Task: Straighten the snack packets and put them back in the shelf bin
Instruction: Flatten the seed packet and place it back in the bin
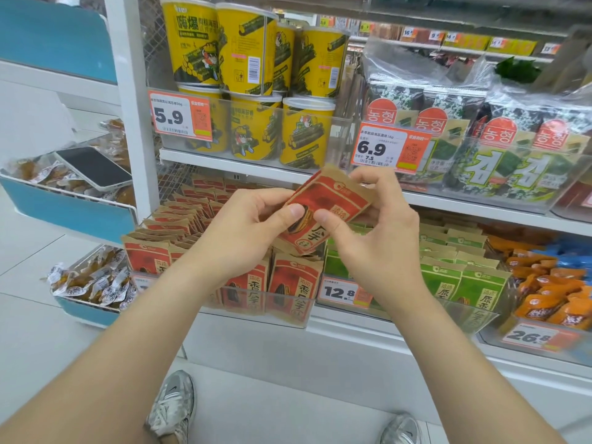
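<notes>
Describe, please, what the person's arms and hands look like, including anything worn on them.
Both forearms are bare, with no sleeves in view. The left hand and right hand wear no gloves, rings, watch or bracelet. The visible thumbnails are short and unpainted.

- Tub-bin price tag [179, 115], ten o'clock: "5.9".
- Yellow tub [192, 40], eleven o'clock: "嗨爆".
- Seaweed-bin price tag [389, 149], one o'clock: "6.9", with a small "7.5" beneath.
- Seaweed packs [499, 165], two o'clock: "농형" in red circles, and a large "김".
- Red packet [323, 216], centre: "瓜子".
- Binned red packets [291, 290], six o'clock: "香瓜子".
- Green-bin price tag [344, 291], five o'clock: "12.8".
- Green packets [474, 290], four o'clock: "原".
- Orange-bin price tag [535, 336], four o'clock, further out: "26.8".
</notes>
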